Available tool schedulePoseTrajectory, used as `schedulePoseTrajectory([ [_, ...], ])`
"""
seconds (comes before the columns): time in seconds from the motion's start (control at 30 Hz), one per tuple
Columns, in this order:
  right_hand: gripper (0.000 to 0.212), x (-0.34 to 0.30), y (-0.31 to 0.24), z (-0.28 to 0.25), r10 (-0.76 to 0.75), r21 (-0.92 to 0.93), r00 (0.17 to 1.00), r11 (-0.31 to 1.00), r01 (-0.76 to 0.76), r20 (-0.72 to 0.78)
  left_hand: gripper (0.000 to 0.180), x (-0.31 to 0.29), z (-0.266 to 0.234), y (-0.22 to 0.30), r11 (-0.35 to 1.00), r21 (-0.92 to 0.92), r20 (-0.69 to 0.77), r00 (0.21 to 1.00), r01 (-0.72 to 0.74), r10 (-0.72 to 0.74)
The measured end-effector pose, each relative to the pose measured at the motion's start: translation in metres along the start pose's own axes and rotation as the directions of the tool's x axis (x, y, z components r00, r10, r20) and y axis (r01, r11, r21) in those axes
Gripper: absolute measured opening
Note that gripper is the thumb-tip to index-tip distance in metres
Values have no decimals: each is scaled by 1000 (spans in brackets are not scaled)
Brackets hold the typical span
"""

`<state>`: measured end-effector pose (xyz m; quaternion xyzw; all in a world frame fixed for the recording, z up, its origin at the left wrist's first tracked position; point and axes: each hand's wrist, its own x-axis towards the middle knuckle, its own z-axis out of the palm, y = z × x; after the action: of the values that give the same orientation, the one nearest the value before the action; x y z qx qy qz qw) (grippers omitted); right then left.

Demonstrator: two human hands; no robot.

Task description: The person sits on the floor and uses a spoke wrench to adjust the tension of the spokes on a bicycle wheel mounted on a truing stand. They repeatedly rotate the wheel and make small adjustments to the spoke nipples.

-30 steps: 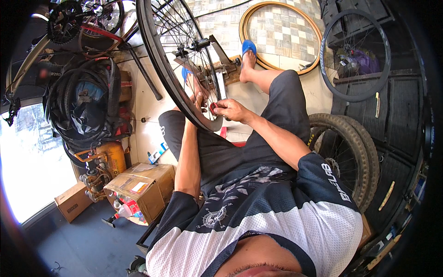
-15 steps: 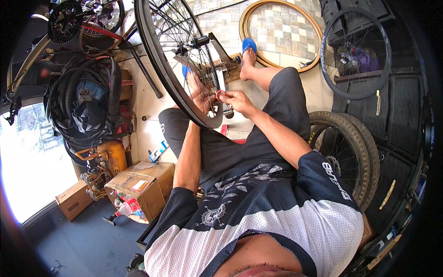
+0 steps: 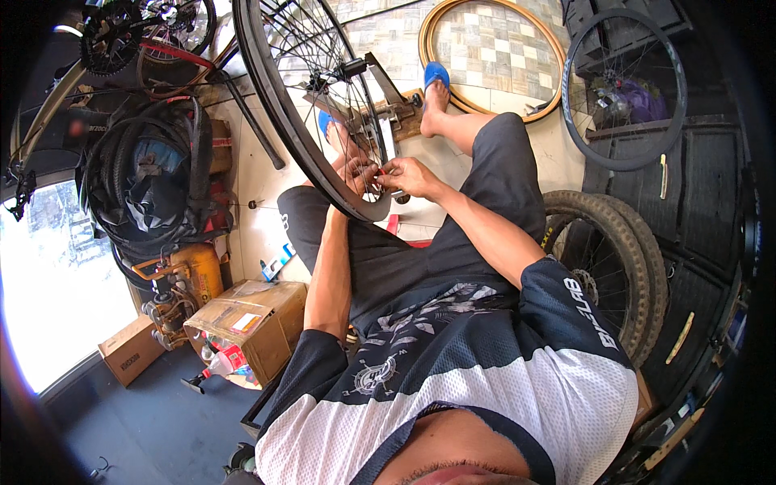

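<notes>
A black bicycle wheel (image 3: 271, 105) with thin metal spokes stands upright in a truing stand (image 3: 386, 113) in front of me. Both my hands meet at its lower rim. My left hand (image 3: 354, 170) reaches through the spokes and grips the rim from behind. My right hand (image 3: 406, 175) pinches a small tool at a spoke end, fingers closed; the tool is mostly hidden. My feet in blue sandals (image 3: 435, 75) rest by the stand's base.
Knobby tyres (image 3: 614, 250) lean at my right. A bare rim (image 3: 624, 89) and a tan tyre (image 3: 491, 56) lie on the checkered floor. Coiled tyres (image 3: 145, 178), an orange compressor (image 3: 190, 279) and cardboard boxes (image 3: 242, 323) crowd the left.
The wheel has shifted slightly toward me and my right hand has moved a little along the rim, closer to my left hand.
</notes>
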<state>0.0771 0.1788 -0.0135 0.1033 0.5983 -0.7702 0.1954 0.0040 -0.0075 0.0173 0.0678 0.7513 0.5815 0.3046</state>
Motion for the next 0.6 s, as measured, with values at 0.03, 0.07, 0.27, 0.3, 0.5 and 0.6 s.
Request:
schedulePoseTrajectory([
  [0.03, 31, -1, -1, 3, -28, -9, 1000, 1000, 28, -5, 28, 0, -1, -2, 1000, 8, -7, 1000, 8, -8],
  [0.07, 32, -2, -3, 5, -56, -17, 998, 998, 55, -11, 29, 2, -2, -3, 1000, 16, -13, 1000, 16, -15],
  [0.27, 46, -13, -25, 19, -62, -372, 990, 928, 9, -129, 27, 11, -12, -31, 994, 99, -72, 995, -55, 62],
  [0.3, 48, -17, -32, 24, -90, -468, 983, 883, 4, -162, 27, 9, -12, -34, 995, 83, -105, 993, -51, 60],
  [0.5, 39, -3, 1, 8, -89, -217, 988, 974, 60, -128, 29, 8, -3, 0, 985, 167, -69, 997, 40, -29],
  [0.6, 46, -6, -8, 14, -6, -210, 979, 977, -38, -205, 30, 5, -4, -10, 999, 41, -102, 994, 32, -27],
])
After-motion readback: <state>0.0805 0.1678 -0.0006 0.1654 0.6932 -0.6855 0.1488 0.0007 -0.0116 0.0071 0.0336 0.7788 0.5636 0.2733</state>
